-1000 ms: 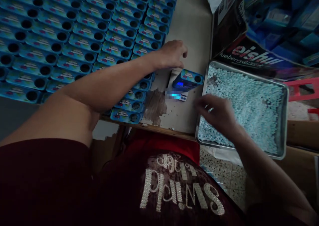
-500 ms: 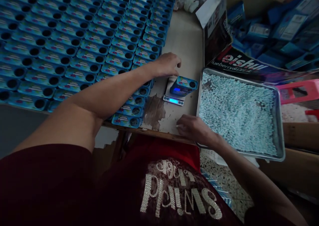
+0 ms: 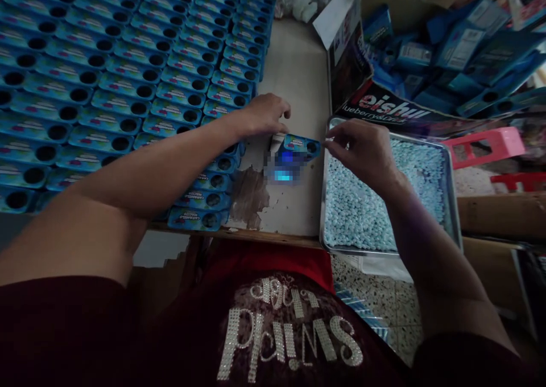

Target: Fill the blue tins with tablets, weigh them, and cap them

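Fingertips (image 3: 330, 143) of the right hand (image 3: 362, 151) are pinched nearly shut, thumb against forefinger, right at the near-right corner of the little blue tin (image 3: 300, 146). Something small may be caught between them, honestly can't tell, too dim. The hand hovers over the near-left part of the metal tray (image 3: 453, 216), which is full of pale blue candies (image 3: 362, 210).

That tin sits on a small scale (image 3: 282, 168) with a glowing blue display, on the table (image 3: 298, 79) between the tray and the stacked tins.

Left hand (image 3: 264, 114) is just beyond the tin, fingers curled loosely down at its far-left edge, touching or almost touching it, not gripping anything I can see.

Farther back, rows of matching blue tins (image 3: 128, 79) cover the left of the table, and a printed carton (image 3: 375, 102) holds blue boxes (image 3: 464, 45).
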